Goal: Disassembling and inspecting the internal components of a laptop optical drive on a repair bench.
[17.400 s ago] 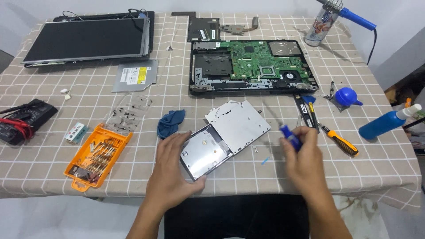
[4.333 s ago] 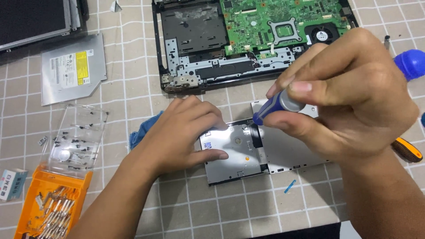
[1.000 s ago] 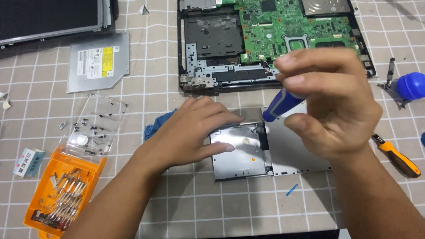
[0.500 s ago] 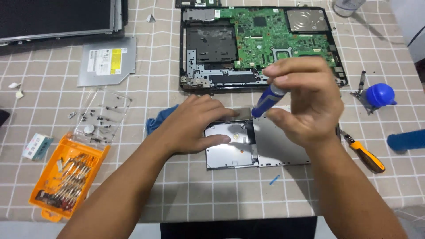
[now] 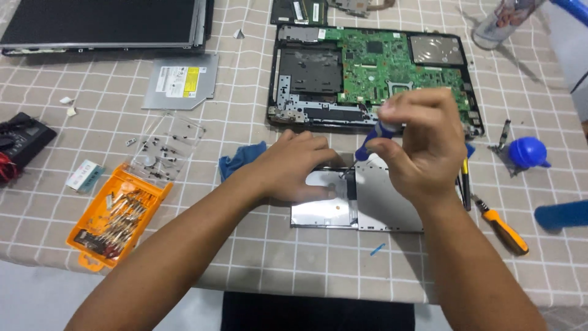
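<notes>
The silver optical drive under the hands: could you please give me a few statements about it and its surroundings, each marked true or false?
1. The left hand presses flat on the silver optical drive. True.
2. The right hand holds a blue-handled screwdriver. True.
3. The orange bit case lies right of the drive. False: it lies left.
4. The green laptop motherboard lies nearer the person than the drive. False: it lies beyond.

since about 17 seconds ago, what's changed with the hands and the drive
The right hand has lifted the blue-handled screwdriver from a low, flat hold beside the silver optical drive to upright, tip down on the drive's middle. The left hand slid from the drive's near edge onto its top. The drive now lies squarer to the table edge. The orange bit case and open laptop base stayed put.
</notes>
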